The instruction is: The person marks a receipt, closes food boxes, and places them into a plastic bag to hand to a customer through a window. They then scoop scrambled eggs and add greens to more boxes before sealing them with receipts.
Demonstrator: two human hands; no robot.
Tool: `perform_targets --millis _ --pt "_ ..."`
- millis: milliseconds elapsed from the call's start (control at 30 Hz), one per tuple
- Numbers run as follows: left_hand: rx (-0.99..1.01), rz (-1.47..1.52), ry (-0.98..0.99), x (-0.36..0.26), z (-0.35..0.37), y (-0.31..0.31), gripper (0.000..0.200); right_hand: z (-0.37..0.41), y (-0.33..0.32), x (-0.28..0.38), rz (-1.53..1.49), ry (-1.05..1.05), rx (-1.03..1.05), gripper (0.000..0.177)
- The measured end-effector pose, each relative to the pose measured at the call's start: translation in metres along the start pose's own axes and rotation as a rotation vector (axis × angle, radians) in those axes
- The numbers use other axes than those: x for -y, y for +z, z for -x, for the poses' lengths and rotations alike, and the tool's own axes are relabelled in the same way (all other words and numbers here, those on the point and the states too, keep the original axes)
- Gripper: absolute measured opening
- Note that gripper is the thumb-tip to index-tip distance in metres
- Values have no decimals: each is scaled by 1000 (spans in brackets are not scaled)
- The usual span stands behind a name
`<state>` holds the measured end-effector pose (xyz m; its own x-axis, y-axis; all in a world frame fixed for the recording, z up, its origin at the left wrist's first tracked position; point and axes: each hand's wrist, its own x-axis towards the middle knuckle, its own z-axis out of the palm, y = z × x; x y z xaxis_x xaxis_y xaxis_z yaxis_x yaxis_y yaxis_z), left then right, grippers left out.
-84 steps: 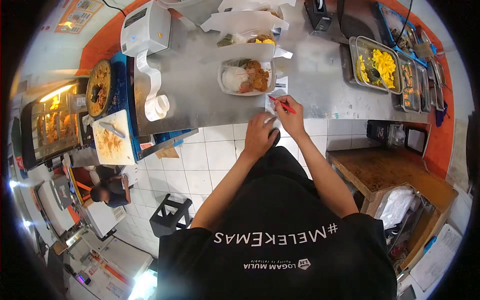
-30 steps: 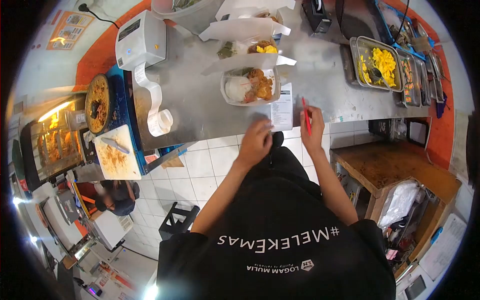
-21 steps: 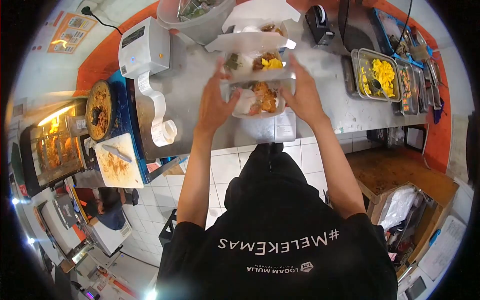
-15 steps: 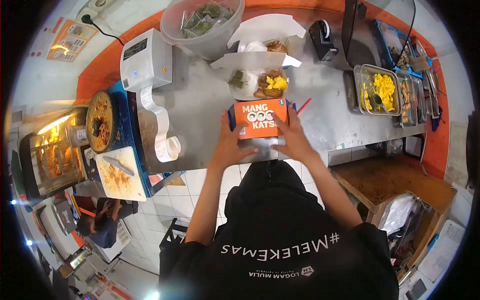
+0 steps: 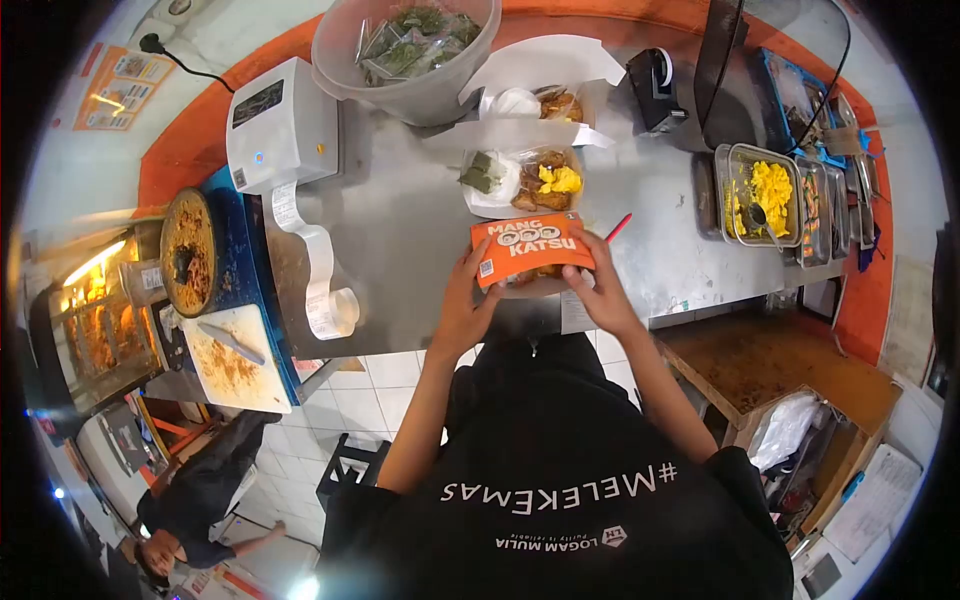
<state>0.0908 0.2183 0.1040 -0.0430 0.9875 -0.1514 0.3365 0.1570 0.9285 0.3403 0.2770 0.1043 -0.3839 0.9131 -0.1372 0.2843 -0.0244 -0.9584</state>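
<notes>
An orange printed box [image 5: 530, 246] with white lettering lies at the table's near edge, its lid tilted and some food showing under the lid's near side. My left hand [image 5: 468, 300] grips the box's left side, fingers on top and thumb in front. On the right side, my right hand [image 5: 600, 292] holds it the same way. Just beyond stands an open white box [image 5: 476, 207] with rice, a leafy packet and brown meat topped with yellow food [image 5: 560, 180]. Behind that is another open white box [image 5: 590, 62] with rice and meat.
A white printer [image 5: 285, 125] with a long paper strip is at left, near a cutting board [image 5: 240, 360] with a knife. A plastic tub [image 5: 400, 95] and tape dispenser [image 5: 657, 95] stand behind. Food trays [image 5: 763, 235] are at right. A person [image 5: 190, 510] is at lower left.
The orange box's lid has tilted, and food now shows beneath it. My hands have closed in on its sides. The person at lower left has shifted posture, and the camera view has moved slightly.
</notes>
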Motion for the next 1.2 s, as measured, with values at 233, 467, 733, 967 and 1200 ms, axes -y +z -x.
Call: perform_targets --millis 233,467,733,967,1200 --pt "84 -72 41 -3 10 -4 88 12 1 -6 197 -20 92 85" --pt "230 -420 158 41 14 -15 91 8 -21 -28 422 -117 265 91" --pt "227 -474 132 57 9 -7 65 2 -15 -56 396 -224 208 64" --pt "156 -779 429 35 -6 -8 56 11 -14 -49 625 -241 116 61" --pt "305 -638 423 -27 -57 -4 43 -14 -52 -4 557 -30 385 45"
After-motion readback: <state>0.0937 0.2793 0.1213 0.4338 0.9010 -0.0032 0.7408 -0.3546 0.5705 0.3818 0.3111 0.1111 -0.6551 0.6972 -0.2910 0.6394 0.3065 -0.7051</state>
